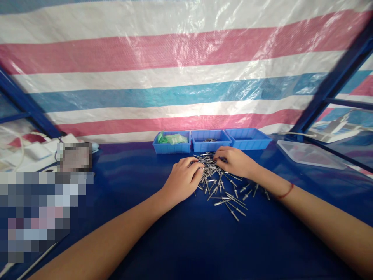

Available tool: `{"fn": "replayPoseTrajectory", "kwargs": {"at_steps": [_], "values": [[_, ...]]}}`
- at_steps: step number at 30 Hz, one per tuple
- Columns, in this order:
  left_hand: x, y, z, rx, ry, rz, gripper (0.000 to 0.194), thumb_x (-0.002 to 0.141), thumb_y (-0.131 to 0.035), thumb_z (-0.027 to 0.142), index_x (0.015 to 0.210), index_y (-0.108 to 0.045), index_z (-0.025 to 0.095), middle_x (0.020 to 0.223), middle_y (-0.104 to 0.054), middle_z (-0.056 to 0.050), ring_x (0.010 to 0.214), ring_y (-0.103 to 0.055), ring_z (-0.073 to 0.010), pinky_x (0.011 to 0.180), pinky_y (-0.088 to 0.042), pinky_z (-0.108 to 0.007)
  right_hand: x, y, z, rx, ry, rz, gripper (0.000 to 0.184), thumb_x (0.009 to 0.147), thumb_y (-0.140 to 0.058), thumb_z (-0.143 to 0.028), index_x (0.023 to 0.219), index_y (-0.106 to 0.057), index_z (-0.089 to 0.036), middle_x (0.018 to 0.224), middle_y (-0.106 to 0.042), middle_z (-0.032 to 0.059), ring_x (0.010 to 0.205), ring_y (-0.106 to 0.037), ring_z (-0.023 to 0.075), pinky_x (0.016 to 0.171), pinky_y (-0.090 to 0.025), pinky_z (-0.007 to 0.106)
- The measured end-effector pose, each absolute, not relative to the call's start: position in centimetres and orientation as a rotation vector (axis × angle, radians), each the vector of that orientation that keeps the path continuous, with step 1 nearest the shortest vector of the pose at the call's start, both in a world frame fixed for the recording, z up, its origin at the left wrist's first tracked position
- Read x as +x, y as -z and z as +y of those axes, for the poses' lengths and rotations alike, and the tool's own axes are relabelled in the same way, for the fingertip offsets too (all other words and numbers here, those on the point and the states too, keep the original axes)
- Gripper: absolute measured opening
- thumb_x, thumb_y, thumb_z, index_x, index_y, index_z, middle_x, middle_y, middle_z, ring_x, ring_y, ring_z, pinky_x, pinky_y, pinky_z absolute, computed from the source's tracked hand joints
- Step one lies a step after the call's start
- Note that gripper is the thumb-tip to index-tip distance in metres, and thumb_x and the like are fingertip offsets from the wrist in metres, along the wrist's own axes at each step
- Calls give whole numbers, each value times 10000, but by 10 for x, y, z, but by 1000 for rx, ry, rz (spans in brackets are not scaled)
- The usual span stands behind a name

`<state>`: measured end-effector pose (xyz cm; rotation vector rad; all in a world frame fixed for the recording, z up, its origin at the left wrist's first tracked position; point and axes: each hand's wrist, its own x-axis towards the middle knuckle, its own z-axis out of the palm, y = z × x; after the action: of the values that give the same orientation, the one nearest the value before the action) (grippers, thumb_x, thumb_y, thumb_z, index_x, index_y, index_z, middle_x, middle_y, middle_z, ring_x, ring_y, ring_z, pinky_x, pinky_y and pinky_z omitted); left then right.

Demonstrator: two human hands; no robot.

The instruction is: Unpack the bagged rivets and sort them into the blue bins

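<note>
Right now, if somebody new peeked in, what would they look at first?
Probably the big striped sheet, filling most of the background. Next, the heap of shiny metal pins on the blue table, with the left hand and right hand at its sides. Behind the heap, three blue bins stand in a row, the leftmost holding green plastic.

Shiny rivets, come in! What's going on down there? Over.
Left hand at left of rivets, right hand at right. Rivets heaped, some scattered nearer the camera. Three blue bins just behind, nothing seen blocking hands.
</note>
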<state>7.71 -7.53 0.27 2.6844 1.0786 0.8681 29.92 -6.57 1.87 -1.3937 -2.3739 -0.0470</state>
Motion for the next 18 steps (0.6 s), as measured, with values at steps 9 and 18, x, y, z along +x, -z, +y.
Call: {"fn": "replayPoseTrajectory", "kwargs": {"at_steps": [9,18], "values": [[76,-2,-76,2700,-836,1084,247,924,-433,259,1081,-621,227,1168,-591,-50,1092,-534,-218,938,-431,-420,298,-19,-64,-1371,-41,-2398,293,814,-468,-120,992,-698,-163,918,-685,91,793,-641,195,739,-486,325],[76,-4,-77,2704,-808,1094,248,924,-429,263,1077,-622,233,1167,-589,-50,1095,-533,-216,944,-429,-422,304,-26,-65,-1324,-131,-2535,286,841,-473,-115,1003,-697,-188,887,-643,72,748,-612,157,695,-465,290]]}}
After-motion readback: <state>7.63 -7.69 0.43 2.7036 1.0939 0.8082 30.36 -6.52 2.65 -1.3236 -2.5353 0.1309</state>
